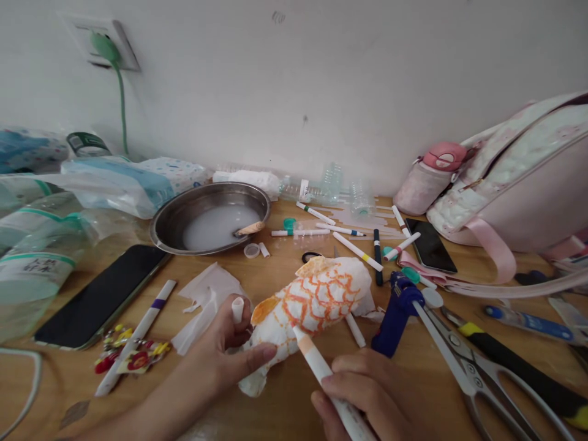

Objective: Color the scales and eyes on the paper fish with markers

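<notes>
A white fish-shaped figure (328, 288), its surface like paper, carries orange scale lines and orange fins. My left hand (229, 349) grips its lower left end, thumb in front, and a small white marker cap (237, 309) sticks up between the fingers. In my right hand (367, 386) is a white marker (319, 364) with an orange band. Its tip touches the fish's side near the scale lines. Part of the tail lies behind my left thumb. Torn white paper (211, 294) lies left of the fish.
A metal bowl (158, 229) of cloudy liquid stands behind. Loose markers (358, 251), plastic bottle pieces (331, 180) and a blue glue gun (390, 318) are scattered rightward, beside scissors (459, 349). Phones (103, 297) lie on both sides. A pink backpack (519, 190) stands at right.
</notes>
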Available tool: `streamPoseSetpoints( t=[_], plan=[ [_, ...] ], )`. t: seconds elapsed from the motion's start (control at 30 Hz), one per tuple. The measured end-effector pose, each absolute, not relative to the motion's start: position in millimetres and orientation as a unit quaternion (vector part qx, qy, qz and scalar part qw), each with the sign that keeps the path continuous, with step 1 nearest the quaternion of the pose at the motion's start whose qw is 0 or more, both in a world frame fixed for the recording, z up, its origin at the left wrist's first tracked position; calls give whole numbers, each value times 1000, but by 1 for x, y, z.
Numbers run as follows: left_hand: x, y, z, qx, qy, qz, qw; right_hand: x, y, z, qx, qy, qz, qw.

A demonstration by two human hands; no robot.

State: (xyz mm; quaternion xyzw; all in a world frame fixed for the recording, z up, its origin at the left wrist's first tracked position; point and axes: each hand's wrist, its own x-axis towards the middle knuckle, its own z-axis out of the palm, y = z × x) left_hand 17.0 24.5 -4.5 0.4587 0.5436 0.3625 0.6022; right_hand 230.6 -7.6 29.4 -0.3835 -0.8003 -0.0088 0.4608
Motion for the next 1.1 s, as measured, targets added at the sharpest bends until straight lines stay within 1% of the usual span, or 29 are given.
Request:
streamPoseSetpoints(
  t=[0.07, 0.23, 0.3, 0.43, 0.57, 0.63, 0.8, 1.1],
  plan=[
    [17, 24, -4, 458, 549, 362, 597, 231, -8, 30, -380, -808, 1, 450],
    [21, 21, -2, 456, 557, 374, 585, 232, -8, 26, -388, -795, 15, 466],
    [21, 21, -2, 455, 559, 372, 584, 232, -8, 23, -383, -807, 43, 447],
    [19, 23, -6, 457, 548, 377, 590, 235, -8, 21, -396, -785, 50, 473],
    [13, 25, -11, 484, 546, 355, 584, 238, -6, 22, -371, -815, 75, 439],
    [13, 25, -11, 486, 552, 350, 581, 239, -5, 23, -371, -811, 85, 445],
    [19, 22, -3, 477, 564, 365, 567, 238, -3, 23, -368, -805, 96, 455],
    [21, 21, 5, 468, 585, 352, 561, 240, -3, 22, -368, -806, 119, 448]
  ],
)
